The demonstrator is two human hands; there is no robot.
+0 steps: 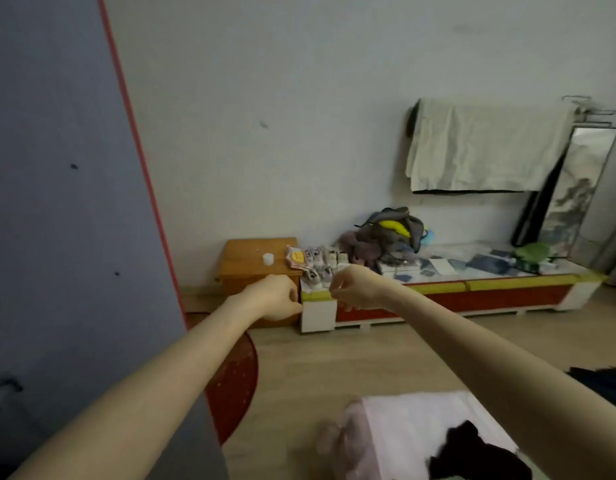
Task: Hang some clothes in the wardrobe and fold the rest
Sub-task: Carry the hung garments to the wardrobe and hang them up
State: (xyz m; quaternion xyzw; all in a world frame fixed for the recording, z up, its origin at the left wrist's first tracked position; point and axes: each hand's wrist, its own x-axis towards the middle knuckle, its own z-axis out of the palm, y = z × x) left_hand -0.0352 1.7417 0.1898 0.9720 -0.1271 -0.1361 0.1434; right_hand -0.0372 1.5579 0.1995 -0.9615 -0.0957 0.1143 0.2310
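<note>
Two hands: both out front at arm's length, close together, well above the floor.
left hand [277,296]: fingers curled in. Nothing visible in the fist, though a thin item pinched there would not show at this resolution.
right hand [351,289]: fingers curled too, tips pointing toward the left hand. Cannot tell if it pinches something small; no fabric hangs from either hand.
clothes: pale pink garment [386,427] lies on the floor at bottom centre, a dark garment [472,452] bunched on top of it. More dark cloth [604,386] at the right edge, partly behind the right forearm.
wardrobe: the grey panel with red edging [67,202] on the left is probably its side or door. Interior not in view.
hanger: none visible near the hands.
background: low red and yellow cabinet [472,296] against the wall, cluttered top, grey bag [393,226] on it. Small wooden cabinet [258,265] just beside it. Red stool [237,375] next to the grey panel.
progress, judged: early or between items. Nothing folded in view, garments on the floor are loose heaps.
left to do: pick up each floor garment, hang or fold. How many already hang inside cannot be told.
</note>
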